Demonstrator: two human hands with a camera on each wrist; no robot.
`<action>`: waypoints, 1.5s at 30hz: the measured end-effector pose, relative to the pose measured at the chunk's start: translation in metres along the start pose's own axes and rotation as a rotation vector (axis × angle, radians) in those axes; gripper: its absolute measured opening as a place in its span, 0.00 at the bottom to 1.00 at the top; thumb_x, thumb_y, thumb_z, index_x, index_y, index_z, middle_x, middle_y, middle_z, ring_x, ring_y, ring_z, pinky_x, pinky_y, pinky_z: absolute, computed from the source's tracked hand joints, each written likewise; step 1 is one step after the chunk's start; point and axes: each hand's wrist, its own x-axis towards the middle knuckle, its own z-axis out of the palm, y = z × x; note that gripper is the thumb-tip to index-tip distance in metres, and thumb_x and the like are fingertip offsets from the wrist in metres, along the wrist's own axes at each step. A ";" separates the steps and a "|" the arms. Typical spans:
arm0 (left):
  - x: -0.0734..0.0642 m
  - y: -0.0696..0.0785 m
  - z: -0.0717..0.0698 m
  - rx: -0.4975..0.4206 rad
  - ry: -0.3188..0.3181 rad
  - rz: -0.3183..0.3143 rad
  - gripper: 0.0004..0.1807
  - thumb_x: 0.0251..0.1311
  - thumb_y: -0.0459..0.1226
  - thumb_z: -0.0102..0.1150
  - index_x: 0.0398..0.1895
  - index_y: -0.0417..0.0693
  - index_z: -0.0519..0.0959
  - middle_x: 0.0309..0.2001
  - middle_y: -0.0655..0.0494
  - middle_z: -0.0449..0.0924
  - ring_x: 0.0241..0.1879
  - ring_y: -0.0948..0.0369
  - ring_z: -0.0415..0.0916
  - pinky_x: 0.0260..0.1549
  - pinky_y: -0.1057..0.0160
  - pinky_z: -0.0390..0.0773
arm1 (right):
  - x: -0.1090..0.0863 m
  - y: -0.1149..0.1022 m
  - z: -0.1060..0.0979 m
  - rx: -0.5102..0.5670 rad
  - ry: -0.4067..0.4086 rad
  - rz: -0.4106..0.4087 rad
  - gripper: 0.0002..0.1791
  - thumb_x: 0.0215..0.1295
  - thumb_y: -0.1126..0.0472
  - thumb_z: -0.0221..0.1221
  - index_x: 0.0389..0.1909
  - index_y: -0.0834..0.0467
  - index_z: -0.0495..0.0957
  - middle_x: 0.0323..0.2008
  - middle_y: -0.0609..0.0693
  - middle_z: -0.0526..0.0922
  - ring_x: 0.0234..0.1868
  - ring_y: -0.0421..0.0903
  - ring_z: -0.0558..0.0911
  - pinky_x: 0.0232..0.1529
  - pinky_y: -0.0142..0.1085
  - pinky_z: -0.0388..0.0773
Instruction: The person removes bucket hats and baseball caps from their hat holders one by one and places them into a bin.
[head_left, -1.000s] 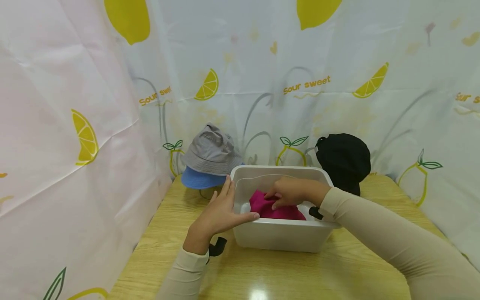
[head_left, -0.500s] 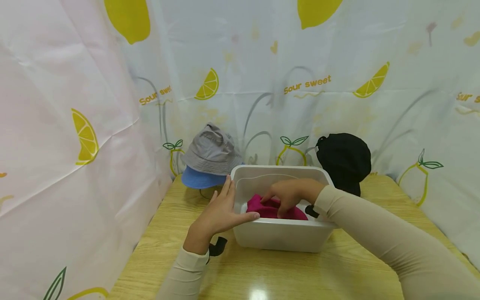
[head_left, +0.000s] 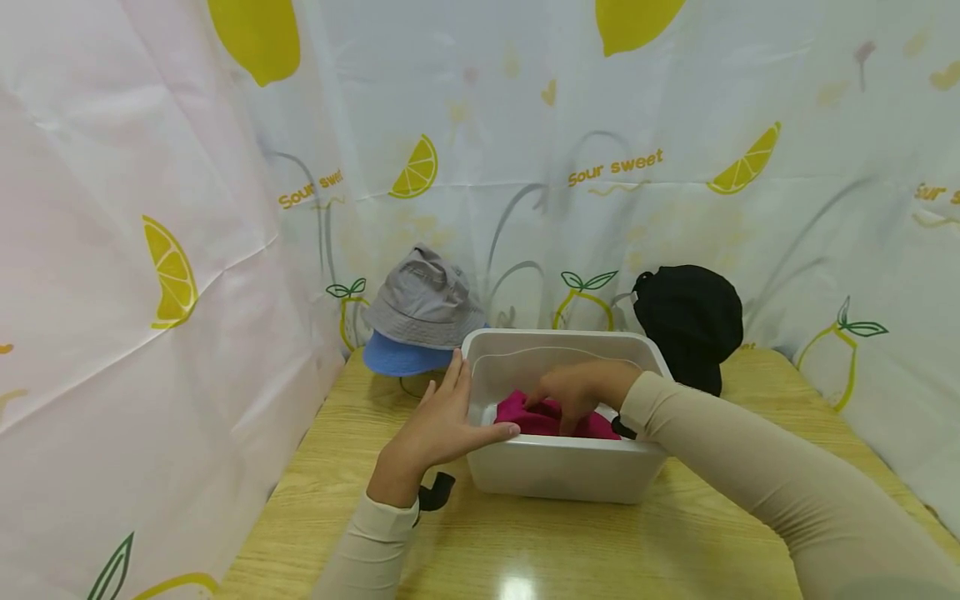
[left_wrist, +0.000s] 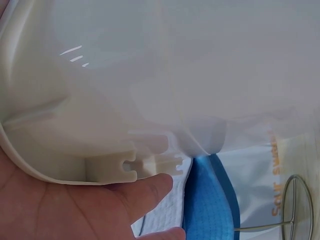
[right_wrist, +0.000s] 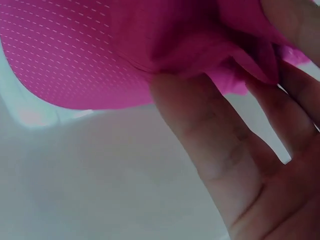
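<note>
Now the pink cloth [head_left: 551, 419] sits lower inside the white bin [head_left: 562, 471] than a second ago.
Under the right hand [head_left: 573, 393], whose curled fingers [right_wrist: 215, 145] grip it, the cloth is pushed down; the left hand [head_left: 435, 429], fingers straight, stays pressed against the bin's near corner.

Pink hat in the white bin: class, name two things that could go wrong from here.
1. The right hand holds the pink hat by bunched fabric; that grip may crease it, or it could snag on the rim of the white bin.
2. The left hand only presses the bin's corner, so the bin might slide toward the grey hat.
</note>
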 end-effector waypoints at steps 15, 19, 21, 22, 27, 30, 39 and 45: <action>0.001 0.000 0.000 0.001 0.000 0.006 0.75 0.46 0.80 0.59 0.85 0.43 0.41 0.85 0.48 0.31 0.81 0.43 0.52 0.78 0.35 0.42 | 0.009 0.000 0.009 -0.083 -0.009 -0.085 0.33 0.54 0.57 0.79 0.63 0.45 0.82 0.34 0.37 0.80 0.37 0.40 0.76 0.40 0.33 0.80; 0.002 -0.001 0.000 0.000 0.005 0.010 0.75 0.47 0.80 0.59 0.85 0.45 0.41 0.85 0.47 0.32 0.80 0.43 0.52 0.78 0.35 0.42 | 0.010 -0.001 0.008 -0.071 -0.011 -0.081 0.32 0.54 0.56 0.79 0.62 0.45 0.83 0.37 0.36 0.81 0.39 0.40 0.77 0.46 0.35 0.80; 0.002 -0.001 0.000 0.001 0.005 0.009 0.75 0.46 0.80 0.59 0.85 0.46 0.40 0.85 0.47 0.31 0.80 0.43 0.52 0.78 0.35 0.42 | 0.010 -0.002 0.008 -0.063 -0.014 -0.073 0.31 0.55 0.55 0.79 0.62 0.45 0.83 0.37 0.35 0.81 0.40 0.40 0.78 0.47 0.35 0.81; 0.002 -0.001 0.000 0.000 0.005 0.008 0.75 0.46 0.80 0.59 0.85 0.45 0.40 0.85 0.47 0.31 0.80 0.43 0.52 0.78 0.35 0.42 | 0.011 -0.002 0.009 -0.060 -0.016 -0.069 0.31 0.54 0.55 0.79 0.61 0.44 0.83 0.37 0.35 0.81 0.40 0.40 0.78 0.47 0.35 0.81; 0.000 0.000 -0.001 -0.002 -0.003 0.001 0.76 0.46 0.81 0.58 0.85 0.45 0.40 0.85 0.47 0.31 0.81 0.43 0.51 0.78 0.35 0.42 | 0.014 -0.002 0.012 -0.056 -0.026 -0.070 0.26 0.55 0.56 0.78 0.56 0.43 0.85 0.34 0.36 0.81 0.38 0.39 0.77 0.44 0.34 0.80; 0.000 0.001 -0.002 -0.004 -0.007 -0.001 0.75 0.46 0.81 0.58 0.85 0.45 0.39 0.85 0.48 0.31 0.81 0.43 0.51 0.78 0.36 0.41 | 0.015 -0.001 0.014 -0.065 -0.033 -0.077 0.22 0.56 0.57 0.78 0.52 0.44 0.85 0.32 0.37 0.80 0.36 0.39 0.77 0.40 0.33 0.80; 0.000 0.000 -0.001 -0.008 -0.013 -0.006 0.76 0.46 0.82 0.56 0.85 0.44 0.40 0.85 0.50 0.30 0.81 0.45 0.49 0.78 0.36 0.40 | 0.017 0.002 0.021 -0.056 -0.071 -0.030 0.21 0.60 0.56 0.75 0.53 0.40 0.84 0.32 0.37 0.80 0.37 0.39 0.77 0.40 0.34 0.79; -0.001 0.001 -0.002 0.009 -0.013 -0.004 0.76 0.46 0.82 0.56 0.85 0.44 0.40 0.85 0.49 0.30 0.81 0.45 0.50 0.78 0.36 0.41 | 0.019 0.005 0.022 -0.091 -0.065 -0.061 0.24 0.58 0.54 0.76 0.56 0.38 0.83 0.34 0.36 0.80 0.39 0.39 0.76 0.41 0.35 0.78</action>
